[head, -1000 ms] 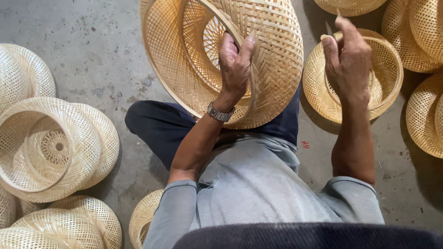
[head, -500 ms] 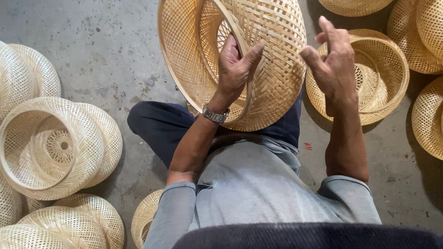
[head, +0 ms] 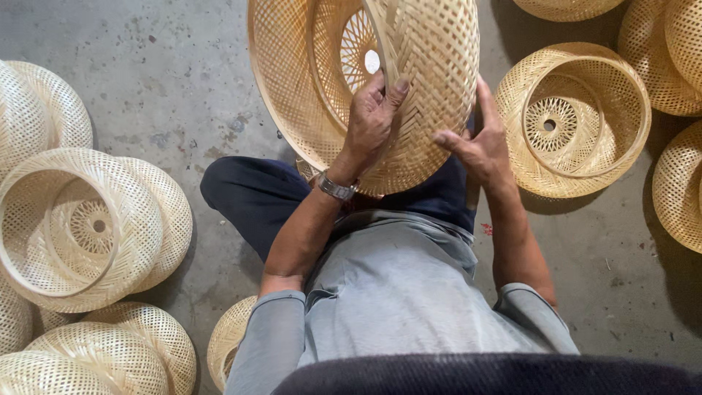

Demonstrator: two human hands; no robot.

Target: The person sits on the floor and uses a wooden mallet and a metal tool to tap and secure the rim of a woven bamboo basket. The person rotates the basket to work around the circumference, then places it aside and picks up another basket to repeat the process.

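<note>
Head view: left hand (head: 373, 121) clamped on woven bamboo lampshade (head: 424, 66), thumb over rim; right hand (head: 479, 146) pressed flat against its side, fingers spread, beside wristwatch (head: 336, 188).

No packages, labels, signs or screens show anywhere in this view. The only things around are woven bamboo shades on bare concrete, none of them wrapped, tagged or marked
</note>
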